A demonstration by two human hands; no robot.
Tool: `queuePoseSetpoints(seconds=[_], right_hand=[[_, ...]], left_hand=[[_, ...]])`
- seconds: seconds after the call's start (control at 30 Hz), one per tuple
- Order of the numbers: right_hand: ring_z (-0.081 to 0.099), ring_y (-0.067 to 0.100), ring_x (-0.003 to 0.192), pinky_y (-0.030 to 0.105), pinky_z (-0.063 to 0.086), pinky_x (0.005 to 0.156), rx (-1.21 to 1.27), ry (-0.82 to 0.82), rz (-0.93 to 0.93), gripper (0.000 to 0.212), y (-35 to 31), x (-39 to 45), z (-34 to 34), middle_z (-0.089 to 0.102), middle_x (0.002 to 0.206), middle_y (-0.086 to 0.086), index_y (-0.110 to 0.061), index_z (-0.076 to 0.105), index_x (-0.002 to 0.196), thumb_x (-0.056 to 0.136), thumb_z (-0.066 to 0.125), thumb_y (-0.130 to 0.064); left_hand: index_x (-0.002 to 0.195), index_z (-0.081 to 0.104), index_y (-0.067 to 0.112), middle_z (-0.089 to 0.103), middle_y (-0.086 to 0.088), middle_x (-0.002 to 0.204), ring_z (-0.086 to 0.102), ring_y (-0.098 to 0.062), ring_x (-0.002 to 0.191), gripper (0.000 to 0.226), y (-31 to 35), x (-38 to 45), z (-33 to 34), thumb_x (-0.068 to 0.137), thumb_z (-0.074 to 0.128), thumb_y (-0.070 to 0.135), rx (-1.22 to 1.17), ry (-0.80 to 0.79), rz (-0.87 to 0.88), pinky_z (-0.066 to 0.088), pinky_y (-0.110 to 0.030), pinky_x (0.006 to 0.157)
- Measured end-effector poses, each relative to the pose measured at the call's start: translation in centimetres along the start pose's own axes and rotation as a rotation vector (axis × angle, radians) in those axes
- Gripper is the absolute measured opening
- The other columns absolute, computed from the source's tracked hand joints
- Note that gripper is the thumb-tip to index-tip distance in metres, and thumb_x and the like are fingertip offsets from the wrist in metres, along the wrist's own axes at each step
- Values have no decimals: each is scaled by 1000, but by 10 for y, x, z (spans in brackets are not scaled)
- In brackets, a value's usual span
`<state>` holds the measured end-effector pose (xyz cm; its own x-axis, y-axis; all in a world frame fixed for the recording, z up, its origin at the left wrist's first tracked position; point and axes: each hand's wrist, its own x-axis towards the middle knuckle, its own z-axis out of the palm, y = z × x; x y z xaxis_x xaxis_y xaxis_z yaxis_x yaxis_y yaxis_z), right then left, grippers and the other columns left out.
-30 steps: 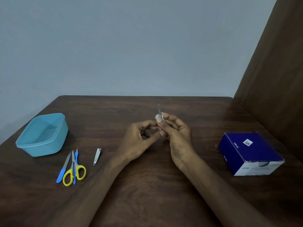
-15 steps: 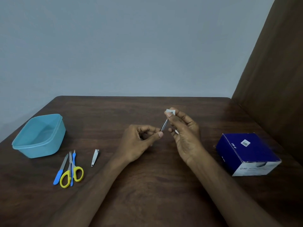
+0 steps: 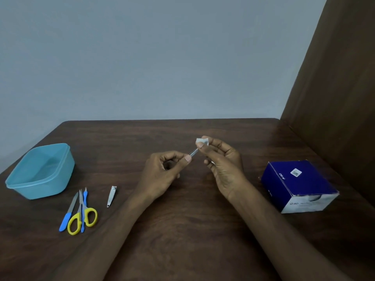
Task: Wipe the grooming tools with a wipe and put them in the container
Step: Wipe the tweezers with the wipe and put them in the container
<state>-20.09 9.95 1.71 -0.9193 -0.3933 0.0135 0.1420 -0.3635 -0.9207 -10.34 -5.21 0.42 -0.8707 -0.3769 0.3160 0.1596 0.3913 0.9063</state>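
My left hand [image 3: 162, 175] pinches one end of a thin metal tool, likely tweezers [image 3: 193, 152], above the table's middle. My right hand [image 3: 223, 165] pinches a small white wipe [image 3: 202, 141] around the tool's far tip. A teal container [image 3: 40, 171] stands open at the left. In front of it lie yellow-handled scissors [image 3: 82, 218], a blue-handled file [image 3: 68, 213], a thin blue tool [image 3: 84, 201] and a metal nail clipper [image 3: 111, 196].
A dark blue and white box [image 3: 296, 185] sits on the right of the brown wooden table [image 3: 182, 240]. A brown panel [image 3: 334, 88] rises along the table's right side. A grey wall stands behind.
The tool stood upright a second ago; it now tilts toward the right. My right hand has slid the wipe up along it to the tip, and the hands have drawn apart.
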Motion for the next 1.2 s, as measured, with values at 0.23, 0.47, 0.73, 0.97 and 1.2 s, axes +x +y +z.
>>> queuePoseSetpoints(seconds=[0.23,0.47,0.73,0.97,1.2], right_hand=[[77,4,89,26,58,83,-113,198,-255,9,-12,3,-9,84,98,-4,-17,82,95,87,87,-17],[77,14,90,45,59,83,-450,78,-360,10,6,-4,-3,81,99,-11,-26,83,83,82,92,-29],[74,9,81,23,53,68,-178,69,-221,15,4,3,-4,83,94,4,-15,74,86,84,89,-14],[69,7,77,28,52,69,-101,72,-149,28,6,3,1,81,89,1,-16,70,105,84,89,-15],[73,8,84,23,53,72,-131,0,-161,39,10,1,2,80,86,-2,-14,70,113,80,90,-9]], left_hand=[[89,85,20,67,-8,65,59,-7,52,25,-5,4,-1,96,75,41,-24,42,-38,44,-20,53],[98,86,21,78,-10,81,62,-12,58,20,-3,3,-1,96,76,37,-55,30,-19,45,-18,54],[98,86,15,77,-8,77,59,-11,60,17,-4,3,0,96,78,30,-97,47,-21,46,-16,57],[98,86,17,75,-12,78,60,-9,59,17,-3,3,-2,96,78,31,-77,35,-14,47,-19,58],[100,86,20,68,9,62,61,-10,59,15,-6,2,-2,97,77,32,-65,34,-7,46,-17,58]])
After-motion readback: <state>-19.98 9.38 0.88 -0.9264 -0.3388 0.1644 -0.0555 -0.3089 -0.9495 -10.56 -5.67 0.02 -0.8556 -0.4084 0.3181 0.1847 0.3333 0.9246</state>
